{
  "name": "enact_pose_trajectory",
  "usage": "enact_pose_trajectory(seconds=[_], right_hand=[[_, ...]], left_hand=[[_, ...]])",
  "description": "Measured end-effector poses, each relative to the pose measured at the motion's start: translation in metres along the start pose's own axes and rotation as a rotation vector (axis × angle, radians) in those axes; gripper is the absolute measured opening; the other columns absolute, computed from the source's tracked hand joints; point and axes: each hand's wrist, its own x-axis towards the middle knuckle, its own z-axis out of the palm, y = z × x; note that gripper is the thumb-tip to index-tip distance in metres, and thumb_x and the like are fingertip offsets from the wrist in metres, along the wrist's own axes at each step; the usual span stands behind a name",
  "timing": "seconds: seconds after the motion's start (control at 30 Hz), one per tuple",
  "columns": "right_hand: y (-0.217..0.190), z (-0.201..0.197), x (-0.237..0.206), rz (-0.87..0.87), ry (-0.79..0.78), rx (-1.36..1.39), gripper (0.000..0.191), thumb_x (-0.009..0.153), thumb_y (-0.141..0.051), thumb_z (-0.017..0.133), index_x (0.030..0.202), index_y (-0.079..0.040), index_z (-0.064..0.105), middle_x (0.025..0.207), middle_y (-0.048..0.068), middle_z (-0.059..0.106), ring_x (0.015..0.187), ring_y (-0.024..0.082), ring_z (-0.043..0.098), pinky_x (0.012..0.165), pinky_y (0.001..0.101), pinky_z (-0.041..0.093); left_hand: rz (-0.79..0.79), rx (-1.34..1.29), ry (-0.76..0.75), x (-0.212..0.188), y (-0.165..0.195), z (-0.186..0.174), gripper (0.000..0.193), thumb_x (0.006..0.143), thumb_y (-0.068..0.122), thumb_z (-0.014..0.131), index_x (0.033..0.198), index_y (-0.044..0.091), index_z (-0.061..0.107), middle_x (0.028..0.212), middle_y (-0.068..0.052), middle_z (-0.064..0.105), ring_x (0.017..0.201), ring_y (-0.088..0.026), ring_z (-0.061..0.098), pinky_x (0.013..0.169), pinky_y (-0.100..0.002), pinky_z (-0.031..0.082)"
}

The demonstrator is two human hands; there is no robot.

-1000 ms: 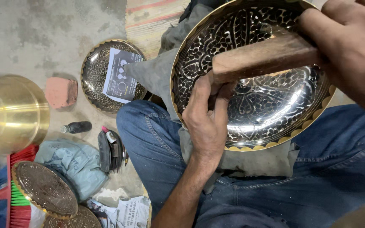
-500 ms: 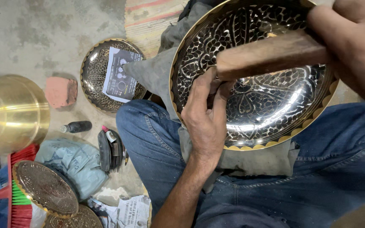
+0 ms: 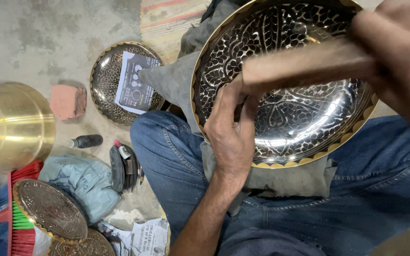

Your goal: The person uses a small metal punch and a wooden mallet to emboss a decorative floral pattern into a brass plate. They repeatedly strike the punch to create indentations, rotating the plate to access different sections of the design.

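The left hand (image 3: 231,137) lies with fingers nearly straight and close together on the near rim of the engraved brass bowl (image 3: 309,123), gripping nothing, its fingertips against the end of the wooden block (image 3: 304,61), as half a second before. The right hand (image 3: 399,52), closed around the block's far end, is now blurred, and the block sits slightly lower across the bowl than earlier. The bowl rests on a grey cloth (image 3: 281,178) over the person's lap; left of the bowl lie a smaller engraved plate (image 3: 105,92) bearing a paper (image 3: 136,83), a pink brick (image 3: 67,102) and a brass pot (image 3: 13,125).
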Motion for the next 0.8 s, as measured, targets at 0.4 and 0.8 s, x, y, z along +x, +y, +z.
enact_pose_trajectory(seconds=[0.4, 0.8], right_hand=[[-0.018, -0.018, 0.001, 0.050, -0.050, 0.018, 0.039, 0.084, -0.010, 0.077, 0.117, -0.003, 0.058, 0.095, 0.012, 0.064, 0.090, 0.023, 0.068, 0.080, 0.0395, 0.057], [-0.023, -0.021, -0.002, 0.155, -0.177, 0.108, 0.043, 0.085, -0.006, 0.076, 0.122, -0.002, 0.056, 0.101, 0.015, 0.066, 0.091, 0.025, 0.070, 0.080, 0.0391, 0.059]], left_hand=[[0.032, -0.003, 0.001, 0.001, 0.003, -0.003, 0.038, 0.102, -0.002, 0.066, 0.139, 0.004, 0.059, 0.122, -0.012, 0.071, 0.112, -0.022, 0.075, 0.095, -0.031, 0.067], [0.040, 0.020, -0.017, 0.001, 0.006, -0.006, 0.039, 0.102, -0.002, 0.067, 0.139, 0.006, 0.061, 0.119, -0.010, 0.071, 0.111, -0.020, 0.075, 0.094, -0.029, 0.066]])
